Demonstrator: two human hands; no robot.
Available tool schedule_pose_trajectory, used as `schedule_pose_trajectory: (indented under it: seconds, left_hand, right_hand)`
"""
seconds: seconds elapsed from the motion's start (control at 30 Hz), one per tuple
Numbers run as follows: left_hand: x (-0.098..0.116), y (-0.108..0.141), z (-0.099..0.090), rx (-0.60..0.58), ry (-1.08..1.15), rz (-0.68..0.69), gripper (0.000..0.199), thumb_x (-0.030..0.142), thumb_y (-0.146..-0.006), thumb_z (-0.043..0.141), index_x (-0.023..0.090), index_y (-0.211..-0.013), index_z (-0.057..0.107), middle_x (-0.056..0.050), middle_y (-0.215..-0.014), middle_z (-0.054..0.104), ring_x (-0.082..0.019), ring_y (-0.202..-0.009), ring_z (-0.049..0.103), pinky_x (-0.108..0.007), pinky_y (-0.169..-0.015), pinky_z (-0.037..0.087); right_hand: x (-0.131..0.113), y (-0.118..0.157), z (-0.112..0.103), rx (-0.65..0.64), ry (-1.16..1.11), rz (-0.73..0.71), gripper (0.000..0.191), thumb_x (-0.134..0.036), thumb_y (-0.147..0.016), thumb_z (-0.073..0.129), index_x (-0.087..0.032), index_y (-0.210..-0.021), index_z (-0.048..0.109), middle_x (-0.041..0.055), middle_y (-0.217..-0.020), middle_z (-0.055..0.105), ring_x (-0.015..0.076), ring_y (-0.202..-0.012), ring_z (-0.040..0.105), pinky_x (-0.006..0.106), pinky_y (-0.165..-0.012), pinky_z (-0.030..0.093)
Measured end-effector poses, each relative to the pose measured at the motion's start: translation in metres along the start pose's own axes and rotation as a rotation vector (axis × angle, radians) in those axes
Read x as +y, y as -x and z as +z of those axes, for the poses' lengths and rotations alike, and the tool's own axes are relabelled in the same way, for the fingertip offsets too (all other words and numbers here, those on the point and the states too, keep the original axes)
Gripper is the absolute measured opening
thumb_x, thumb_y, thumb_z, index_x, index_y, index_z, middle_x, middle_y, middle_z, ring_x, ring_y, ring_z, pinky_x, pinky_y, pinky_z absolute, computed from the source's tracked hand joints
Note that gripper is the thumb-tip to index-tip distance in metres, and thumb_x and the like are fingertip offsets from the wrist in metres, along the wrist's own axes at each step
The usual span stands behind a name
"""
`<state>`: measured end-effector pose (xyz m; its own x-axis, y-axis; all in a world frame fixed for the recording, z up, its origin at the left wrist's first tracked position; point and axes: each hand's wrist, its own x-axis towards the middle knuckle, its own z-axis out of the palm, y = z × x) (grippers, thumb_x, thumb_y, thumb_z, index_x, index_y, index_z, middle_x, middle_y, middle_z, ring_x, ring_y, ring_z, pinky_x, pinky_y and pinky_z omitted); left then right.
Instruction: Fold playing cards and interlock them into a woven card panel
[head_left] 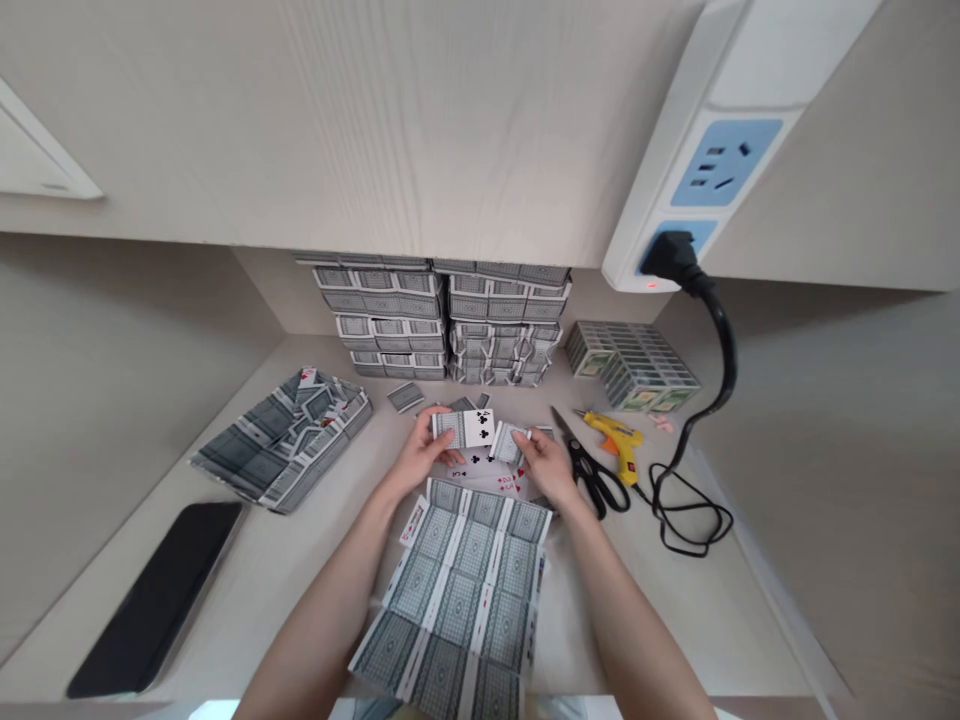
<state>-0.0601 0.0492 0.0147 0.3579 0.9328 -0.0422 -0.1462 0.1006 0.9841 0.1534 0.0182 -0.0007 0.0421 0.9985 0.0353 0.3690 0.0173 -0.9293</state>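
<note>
My left hand (425,450) pinches a pair of joined playing cards (463,428), one back outward and one showing black clubs. Beside it, my right hand (546,462) grips a single playing card (508,442), back outward, its left edge close to the joined cards. Under both hands lie loose playing cards (487,475), face up with hearts and clubs. Nearer to me is a panel of playing cards (465,570) in rows, backs up, between my forearms.
Stacked card blocks (442,320) line the back. At left are a card-built tray (285,440) and a black phone-like slab (157,600). At right lie scissors (592,475), a yellow glue gun (616,440) with its cord, and boxed decks (634,365). A power strip (712,180) hangs above.
</note>
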Motion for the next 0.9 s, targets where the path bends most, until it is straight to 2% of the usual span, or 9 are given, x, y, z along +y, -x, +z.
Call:
schedule_pose_trajectory:
  seconds: [0.17,0.43,0.57,0.7,0.9]
  left_hand:
    - [-0.0022,0.0004,-0.0017,-0.052,-0.058,-0.002,0.049,0.039,-0.076,0.056,0.021,-0.113,0.03,0.004,-0.062,0.06,-0.015,-0.054,0.063,-0.024,-0.05,0.047]
    - [-0.0064,0.0,-0.0063,-0.158,-0.1,-0.035,0.04,0.04,-0.077,0.054,0.021,-0.106,0.033,0.001,-0.066,0.063,-0.013,-0.049,0.059,-0.023,-0.048,0.044]
    - [-0.0077,0.0,-0.0077,-0.158,-0.076,-0.067,0.04,0.04,-0.075,0.056,0.022,-0.104,0.034,0.002,-0.064,0.062,-0.011,-0.045,0.056,-0.02,-0.043,0.04]
    - [-0.006,0.0011,-0.0066,-0.149,-0.052,-0.105,0.041,0.04,-0.074,0.059,0.023,-0.102,0.035,0.003,-0.065,0.061,-0.011,-0.047,0.056,-0.02,-0.043,0.041]
    - [-0.0008,0.0035,-0.0015,-0.179,-0.056,-0.135,0.036,0.037,-0.074,0.058,0.022,-0.098,0.037,0.004,-0.064,0.058,-0.01,-0.047,0.055,-0.018,-0.039,0.039]
  right_hand:
    - [-0.0041,0.0008,0.0016,0.035,-0.156,0.061,0.039,-0.06,-0.074,0.045,-0.02,-0.07,0.048,-0.0055,-0.045,0.041,0.0117,-0.042,0.039,0.024,-0.043,0.031]
    - [-0.0079,0.0024,0.0011,0.022,-0.159,0.08,0.038,-0.057,-0.074,0.046,-0.02,-0.071,0.048,-0.0064,-0.045,0.036,0.0094,-0.039,0.032,0.023,-0.039,0.027]
    - [-0.01,0.0033,0.0002,-0.011,-0.154,0.058,0.037,-0.055,-0.076,0.045,-0.019,-0.071,0.049,-0.0033,-0.051,0.044,0.01,-0.045,0.038,0.021,-0.043,0.032]
    - [-0.0104,0.0027,-0.0017,-0.021,-0.111,0.011,0.036,-0.054,-0.077,0.044,-0.018,-0.073,0.051,0.0013,-0.064,0.054,0.0133,-0.058,0.048,0.023,-0.054,0.04]
    - [-0.0071,0.0018,-0.0024,-0.03,-0.017,-0.008,0.033,-0.05,-0.077,0.045,-0.019,-0.07,0.05,0.0008,-0.065,0.055,0.0148,-0.062,0.049,0.025,-0.06,0.041]
